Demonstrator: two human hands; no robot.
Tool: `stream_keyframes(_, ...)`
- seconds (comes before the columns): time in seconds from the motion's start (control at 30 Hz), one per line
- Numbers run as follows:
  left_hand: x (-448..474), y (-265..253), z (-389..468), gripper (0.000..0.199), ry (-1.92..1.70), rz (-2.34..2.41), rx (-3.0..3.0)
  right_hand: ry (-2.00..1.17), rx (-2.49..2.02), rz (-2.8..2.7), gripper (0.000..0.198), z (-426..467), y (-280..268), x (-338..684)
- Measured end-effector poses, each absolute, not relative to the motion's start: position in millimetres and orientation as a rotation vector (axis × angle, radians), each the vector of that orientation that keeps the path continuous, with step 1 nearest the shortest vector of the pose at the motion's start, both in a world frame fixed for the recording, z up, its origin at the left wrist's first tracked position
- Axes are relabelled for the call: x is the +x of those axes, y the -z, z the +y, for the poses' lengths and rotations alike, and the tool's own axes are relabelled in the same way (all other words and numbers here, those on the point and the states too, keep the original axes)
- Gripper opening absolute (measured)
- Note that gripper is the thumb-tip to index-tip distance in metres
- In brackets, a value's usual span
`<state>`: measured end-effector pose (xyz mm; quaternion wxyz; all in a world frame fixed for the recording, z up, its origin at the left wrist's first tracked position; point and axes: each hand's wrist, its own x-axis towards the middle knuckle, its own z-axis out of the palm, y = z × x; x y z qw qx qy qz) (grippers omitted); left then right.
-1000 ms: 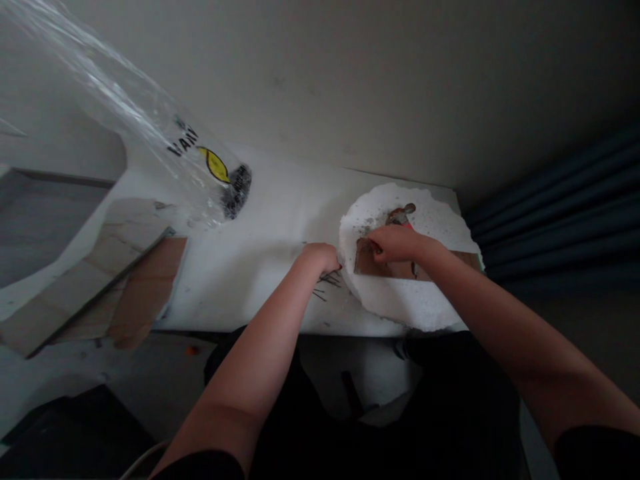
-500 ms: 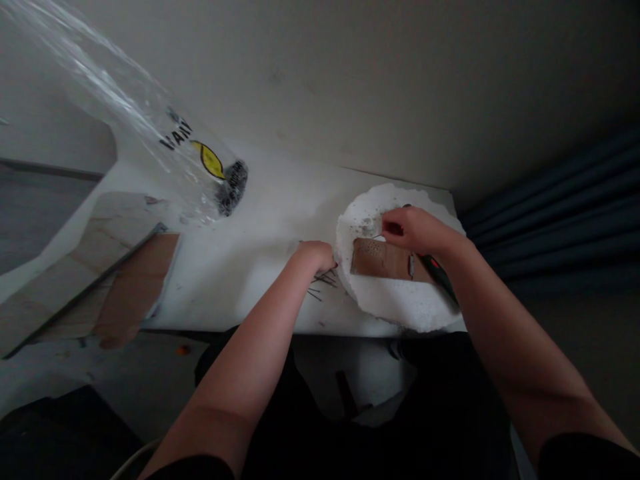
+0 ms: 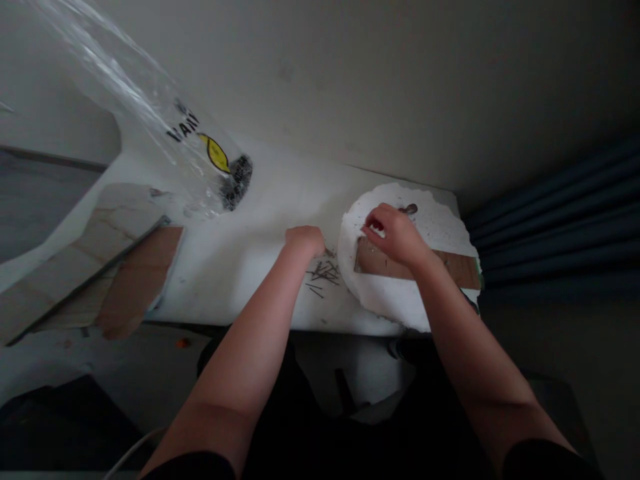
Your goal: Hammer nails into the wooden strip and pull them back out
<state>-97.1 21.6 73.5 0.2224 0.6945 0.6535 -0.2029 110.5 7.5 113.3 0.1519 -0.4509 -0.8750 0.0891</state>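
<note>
My left hand [image 3: 306, 240] is curled, knuckles up, on the white table beside a loose pile of thin dark nails [image 3: 325, 272]. Its fingertips are mostly hidden, and what they hold, if anything, does not show. Over a ragged-edged white slab [image 3: 387, 303], my right hand [image 3: 395, 235] has thumb and fingertips pinched together near the left end of a brown strip of board [image 3: 457, 268]. Anything in that pinch is too small to make out. My right forearm covers the middle of the strip. Dark specks dot the slab around that hand.
At the left, a clear plastic bag [image 3: 165, 137] with a yellow logo holds dark contents at its bottom. Brown and pale panels [image 3: 143, 280] lean at the table's left end. A wall rises behind, and a dark curtain [image 3: 555, 220] hangs at the right.
My right hand has shifted left over the slab, uncovering the strip's right end. My left hand has moved slightly up and left, showing more nails. The dark-handled tool is now mostly hidden.
</note>
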Motion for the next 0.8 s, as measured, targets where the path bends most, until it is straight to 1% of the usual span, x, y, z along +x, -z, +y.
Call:
stream_keyframes(0.07, -96.5, -72.8, 22.5, 0.044, 0.535, 1.803, 1.917, -0.296, -1.396, -2.447, 0.006, 15.7, -119.7, 132.8)
stream_keyframes(0.13, -95.5, -71.9, 22.8, 0.045, 0.516, 1.780, 1.918, -0.358, -1.470, -2.550, 0.006, 17.9, -119.1, 149.3)
stream_keyframes(0.23, -93.3, -72.3, 21.4, 0.047, 0.510, 1.733, 1.932, -0.439, -1.547, -2.747, 0.006, 13.7, -106.8, 158.8)
stream_keyframes(0.33, -90.7, -74.9, 18.8, 0.049, 0.515, 1.712, 1.952, -0.490, -1.525, -2.814, 0.008, 9.2, -92.2, 155.3)
stream_keyframes(0.43, -88.8, -76.8, 17.2, 0.051, 0.525, 1.695, 1.968, -0.474, -1.518, -2.812, 0.010, 9.7, -84.2, 147.9)
stream_keyframes(0.6, -88.1, -75.9, 18.3, 0.058, 0.567, 1.658, 1.985, -0.404, -1.584, -2.894, 0.009, 17.4, -83.0, 138.6)
stream_keyframes(0.8, -88.8, -75.3, 18.0, 0.058, 0.515, 1.658, 1.976, -0.401, -1.623, -2.980, 0.009, 21.5, -88.7, 131.3)
